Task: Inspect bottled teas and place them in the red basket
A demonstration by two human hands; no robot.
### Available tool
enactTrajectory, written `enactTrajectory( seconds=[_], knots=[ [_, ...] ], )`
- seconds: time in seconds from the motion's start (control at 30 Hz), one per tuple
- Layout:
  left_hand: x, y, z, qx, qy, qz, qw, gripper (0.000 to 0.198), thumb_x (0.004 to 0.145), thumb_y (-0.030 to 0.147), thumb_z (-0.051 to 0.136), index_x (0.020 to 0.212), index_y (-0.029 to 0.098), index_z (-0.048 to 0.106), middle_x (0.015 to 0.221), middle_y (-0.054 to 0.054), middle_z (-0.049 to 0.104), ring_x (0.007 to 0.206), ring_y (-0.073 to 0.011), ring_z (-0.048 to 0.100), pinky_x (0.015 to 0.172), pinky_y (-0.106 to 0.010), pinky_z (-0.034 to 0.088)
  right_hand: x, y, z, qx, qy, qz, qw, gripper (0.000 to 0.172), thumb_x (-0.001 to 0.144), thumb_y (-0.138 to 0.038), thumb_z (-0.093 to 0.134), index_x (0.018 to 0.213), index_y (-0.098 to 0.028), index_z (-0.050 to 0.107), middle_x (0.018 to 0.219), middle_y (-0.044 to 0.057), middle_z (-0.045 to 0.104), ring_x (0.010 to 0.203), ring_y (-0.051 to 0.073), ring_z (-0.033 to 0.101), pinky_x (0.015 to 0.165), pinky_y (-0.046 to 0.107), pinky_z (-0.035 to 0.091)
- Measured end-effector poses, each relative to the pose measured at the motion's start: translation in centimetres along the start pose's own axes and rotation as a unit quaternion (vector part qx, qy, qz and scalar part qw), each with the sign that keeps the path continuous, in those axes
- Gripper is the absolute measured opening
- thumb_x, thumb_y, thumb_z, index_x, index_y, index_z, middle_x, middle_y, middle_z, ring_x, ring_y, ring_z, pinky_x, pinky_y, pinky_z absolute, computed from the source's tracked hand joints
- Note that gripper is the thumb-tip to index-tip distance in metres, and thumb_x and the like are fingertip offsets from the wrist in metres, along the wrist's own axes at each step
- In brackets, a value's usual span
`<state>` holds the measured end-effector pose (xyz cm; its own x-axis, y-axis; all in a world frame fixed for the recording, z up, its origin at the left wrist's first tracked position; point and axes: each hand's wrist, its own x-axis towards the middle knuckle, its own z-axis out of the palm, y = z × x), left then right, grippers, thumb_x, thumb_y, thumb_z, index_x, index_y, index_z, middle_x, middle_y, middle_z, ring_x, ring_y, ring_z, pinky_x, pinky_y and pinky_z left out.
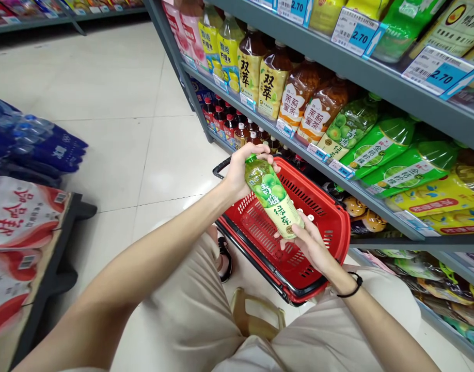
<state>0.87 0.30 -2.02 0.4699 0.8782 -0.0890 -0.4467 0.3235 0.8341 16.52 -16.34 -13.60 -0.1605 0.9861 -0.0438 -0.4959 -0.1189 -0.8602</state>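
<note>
The green drink bottle (273,199) is tilted above the red basket (252,222), its cap end in the left hand (242,168), whose fingers curl around the neck and shoulder, while the right hand (310,243) grips the base between thumb and fingers. It looks full, so it should feel fairly heavy, with thin plastic walls that give a little under a squeeze, hardly fragile, and slippery if damp; the middle of the body or the neck would be the surest hold. Its label reads 青梅绿茶. On the shelf, a matching bottle (349,126) shows 青梅, brown bottles (273,85) read 双萃, amber bottles (317,116) 茉莉蜜茶, yellow-labelled bottles (228,54) 雅哈柠檬水, and a price tag (359,32) 2.70.
</note>
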Motion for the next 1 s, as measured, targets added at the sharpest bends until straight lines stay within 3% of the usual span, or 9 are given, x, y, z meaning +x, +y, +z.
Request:
enactTrajectory(
  seconds=[0.23,0.47,0.57,0.63,0.73,1.0],
  knots=[
    [0.3,0.0,0.0,-0.008,-0.002,0.0,1.0,0.02,0.075,0.037,0.069,0.08,0.018,0.064,0.068,-0.002,0.066,0.063,-0.0176,0.068,0.077,-0.033,0.063,-0.2,0.1,0.5,-0.041,0.031,-0.053,0.997,0.05,0.096,-0.05,0.074,0.133,-0.021,0.058,0.098,0.006,0.072,0.07,0.018,0.067,0.062,0.034,0.06],
    [0.4,0.1,-0.2,-0.018,0.031,-0.013,0.999,0.027,0.079,0.046,0.068,0.081,0.019,0.064,0.066,-0.004,0.067,0.063,-0.0196,0.069,0.077,-0.035,0.063,-0.3,0.7,0.1,-0.118,0.094,-0.089,0.985,0.058,0.091,-0.051,0.079,0.137,-0.023,0.056,0.11,0.008,0.071,0.064,0.015,0.061,0.057,0.033,0.06],
    [0.5,0.1,-0.3,-0.025,0.028,-0.013,0.999,0.028,0.079,0.047,0.068,0.08,0.019,0.064,0.066,-0.004,0.067,0.063,-0.0199,0.07,0.076,-0.035,0.063,-0.3,0.9,0.0,-0.167,0.113,-0.111,0.973,0.059,0.092,-0.052,0.077,0.138,-0.023,0.056,0.119,0.011,0.072,0.077,0.02,0.069,0.066,0.036,0.064],
    [0.4,0.1,-0.4,-0.026,0.024,-0.012,0.999,0.028,0.079,0.047,0.068,0.079,0.019,0.064,0.066,-0.004,0.067,0.063,-0.0198,0.07,0.076,-0.035,0.063,-0.3,0.9,0.0,-0.192,0.121,-0.13,0.965,0.058,0.092,-0.05,0.077,0.139,-0.023,0.056,0.128,0.013,0.071,0.099,0.025,0.073,0.083,0.042,0.067],
    [0.4,0.1,-0.5,-0.022,0.016,-0.009,1.0,0.029,0.078,0.048,0.067,0.079,0.019,0.065,0.066,-0.004,0.067,0.064,-0.0201,0.07,0.077,-0.035,0.062,-0.2,0.8,0.0,-0.213,0.121,-0.16,0.956,0.057,0.092,-0.045,0.079,0.139,-0.023,0.055,0.139,0.013,0.067,0.126,0.029,0.068,0.107,0.048,0.06],
    [0.1,0.4,0.0,-0.006,0.025,-0.016,1.0,0.033,0.082,0.052,0.064,0.077,0.02,0.065,0.065,-0.006,0.067,0.067,-0.0219,0.072,0.075,-0.034,0.061,-0.6,1.4,-0.7,-0.292,0.152,-0.209,0.921,0.068,0.09,-0.034,0.083,0.146,-0.024,0.048,0.142,0.015,0.058,0.129,0.027,0.063,0.113,0.047,0.054]
  ],
)
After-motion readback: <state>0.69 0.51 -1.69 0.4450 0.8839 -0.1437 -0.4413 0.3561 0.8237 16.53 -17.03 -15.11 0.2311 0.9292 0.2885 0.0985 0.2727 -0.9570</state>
